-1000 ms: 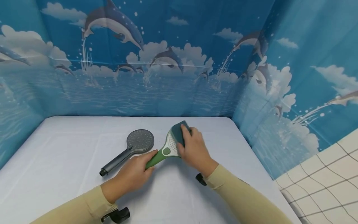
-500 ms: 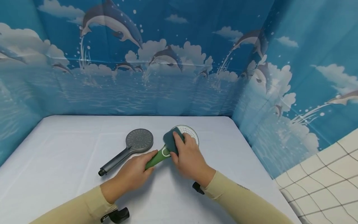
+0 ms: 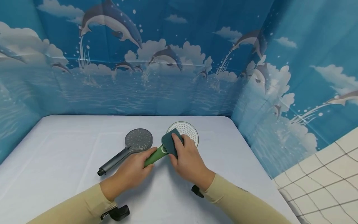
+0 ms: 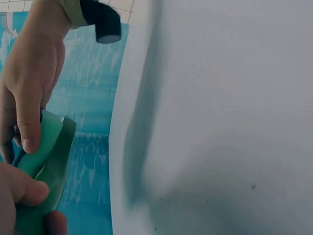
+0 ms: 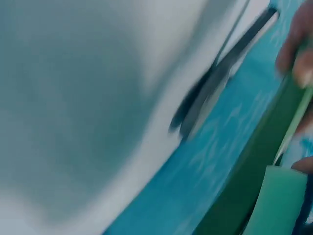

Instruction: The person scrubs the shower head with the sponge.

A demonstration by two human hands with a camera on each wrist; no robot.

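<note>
My left hand (image 3: pixel 130 171) grips the green handle of a handheld shower head (image 3: pixel 186 128), which has a round white face dotted with nozzles. With my right hand (image 3: pixel 191 160) I hold a dark teal sponge (image 3: pixel 168 140) against the neck of that shower head, covering most of its button. In the left wrist view, the sponge's (image 4: pixel 47 142) lighter green foam side lies against the shower head (image 4: pixel 62 164). The right wrist view is blurred; the sponge (image 5: pixel 279 200) shows there beside the green handle (image 5: pixel 254 161).
A dark grey shower head (image 3: pixel 139 139) lies face up on the white-covered table (image 3: pixel 70 149), just left of my hands. Blue dolphin-print curtains (image 3: pixel 117 90) hang behind and at both sides. White tiles (image 3: pixel 327 177) show at the right.
My right hand has slid the sponge from the far part of the nozzle face down towards the neck, uncovering the white face. The left hand keeps its grip on the handle.
</note>
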